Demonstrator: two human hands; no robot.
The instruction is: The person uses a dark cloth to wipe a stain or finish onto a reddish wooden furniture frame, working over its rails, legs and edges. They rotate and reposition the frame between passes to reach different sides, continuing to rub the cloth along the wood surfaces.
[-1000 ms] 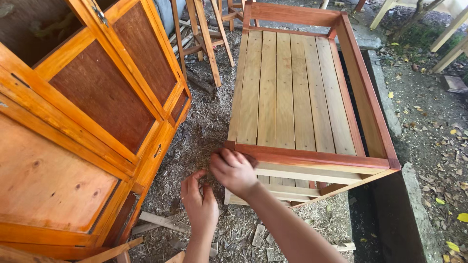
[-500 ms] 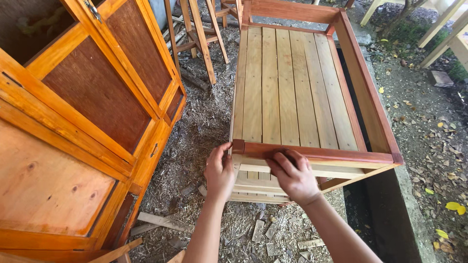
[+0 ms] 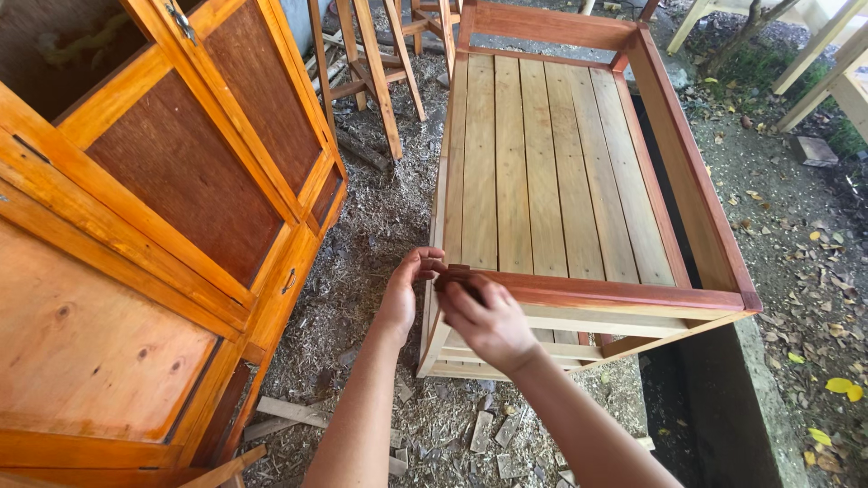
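Note:
A slatted wooden bed frame (image 3: 561, 181) with a reddish-brown rim stands on the ground ahead of me. Both hands meet at its near left corner. My left hand (image 3: 405, 296) comes in from the left, its fingertips pinching at the corner post. My right hand (image 3: 486, 318) lies over the front rail (image 3: 633, 294), fingers curled toward the same spot. Between the fingertips sits a small brown piece (image 3: 457, 271), flat against the top of the corner. What it is made of I cannot tell.
A large orange-varnished wooden cabinet (image 3: 163, 235) lies tilted on the left. Wood shavings and offcuts (image 3: 398, 226) cover the ground between it and the frame. Wooden stool legs (image 3: 375, 72) stand behind. A concrete ledge (image 3: 732, 407) and leaf-strewn dirt lie to the right.
My right hand has slid left along the front rail to the corner and joined my left hand there. The view has come closer to the frame.

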